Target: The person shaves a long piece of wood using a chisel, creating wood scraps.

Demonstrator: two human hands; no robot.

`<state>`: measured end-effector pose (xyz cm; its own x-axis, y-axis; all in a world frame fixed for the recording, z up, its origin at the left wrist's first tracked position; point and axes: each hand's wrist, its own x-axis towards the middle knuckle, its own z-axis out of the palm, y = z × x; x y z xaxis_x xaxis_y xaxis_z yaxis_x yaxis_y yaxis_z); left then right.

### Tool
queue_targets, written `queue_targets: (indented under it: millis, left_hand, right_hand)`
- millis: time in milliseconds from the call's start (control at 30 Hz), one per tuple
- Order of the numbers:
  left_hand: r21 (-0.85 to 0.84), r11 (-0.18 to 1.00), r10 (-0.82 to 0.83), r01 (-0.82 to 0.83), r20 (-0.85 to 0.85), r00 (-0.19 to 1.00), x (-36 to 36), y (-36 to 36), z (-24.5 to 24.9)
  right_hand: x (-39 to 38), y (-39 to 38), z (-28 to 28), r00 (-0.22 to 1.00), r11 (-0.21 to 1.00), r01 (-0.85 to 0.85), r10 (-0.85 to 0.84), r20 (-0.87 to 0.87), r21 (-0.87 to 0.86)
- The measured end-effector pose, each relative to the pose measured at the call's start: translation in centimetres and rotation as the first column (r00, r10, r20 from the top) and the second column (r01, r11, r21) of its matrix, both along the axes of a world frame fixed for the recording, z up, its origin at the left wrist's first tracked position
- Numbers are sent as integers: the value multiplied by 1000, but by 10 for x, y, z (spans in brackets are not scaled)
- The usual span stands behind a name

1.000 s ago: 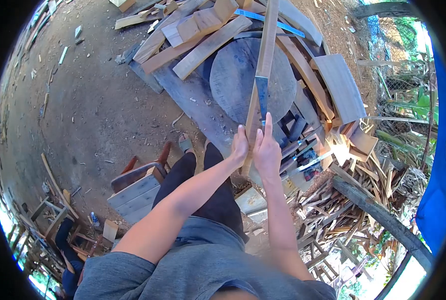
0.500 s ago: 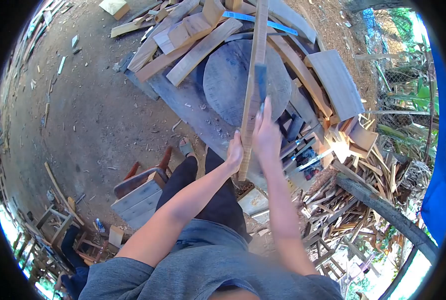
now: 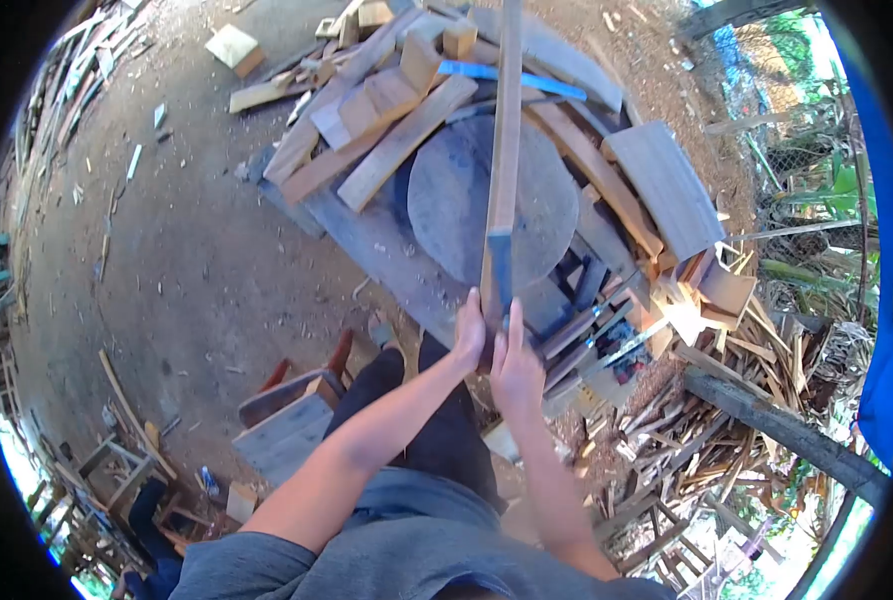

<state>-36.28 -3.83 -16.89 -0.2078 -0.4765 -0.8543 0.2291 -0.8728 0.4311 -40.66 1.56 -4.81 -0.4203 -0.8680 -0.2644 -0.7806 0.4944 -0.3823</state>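
A long, narrow wooden strip (image 3: pixel 507 120) points away from me, over a round dark wooden disc (image 3: pixel 446 200) on the workbench. My left hand (image 3: pixel 469 335) is closed around the strip near its lower end. Against the strip lies a flat blue-grey piece (image 3: pixel 499 262), whose exact kind I cannot make out. My right hand (image 3: pixel 518 375) grips the near end of that piece, one finger stretched along it. Both hands are close together, and the strip's near end is hidden between them.
Boards and blocks (image 3: pixel 406 135) are piled on the bench's far side, with a blue strip (image 3: pixel 511 78) among them. Long-handled tools (image 3: pixel 571 335) lie right of the disc. A wide board (image 3: pixel 663 190) leans farther right. Wood scraps (image 3: pixel 666 430) and a thick beam (image 3: pixel 766 415) are at lower right.
My right hand and the flat blue-grey piece have slid toward me along the strip. The strip now stands more upright in view, and my left hand still holds its lower part.
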Motion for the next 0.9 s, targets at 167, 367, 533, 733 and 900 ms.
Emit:
queue_targets:
  millis: [167, 367, 533, 733, 900]
  left_hand:
    - [-94, 991, -93, 95, 17, 995, 8, 4, -2]
    - [-109, 975, -204, 193, -97, 974, 27, -5, 33]
    - [-719, 509, -78, 473, 509, 857, 33, 10, 24]
    - [-623, 749, -156, 225, 163, 974, 42, 4, 59]
    - [-122, 965, -257, 230, -303, 918, 59, 10, 66]
  right_hand:
    - [-18, -53, 9, 998, 1000, 18, -18, -59, -2]
    - [-59, -143, -10, 994, 995, 75, -80, -78, -72]
    - [-7, -11, 4, 997, 1000, 17, -17, 70, 0]
    - [10, 64, 29, 914, 965, 220, -154, 376, -140]
    - [10, 72, 19, 814, 919, 395, -348, 466, -5]
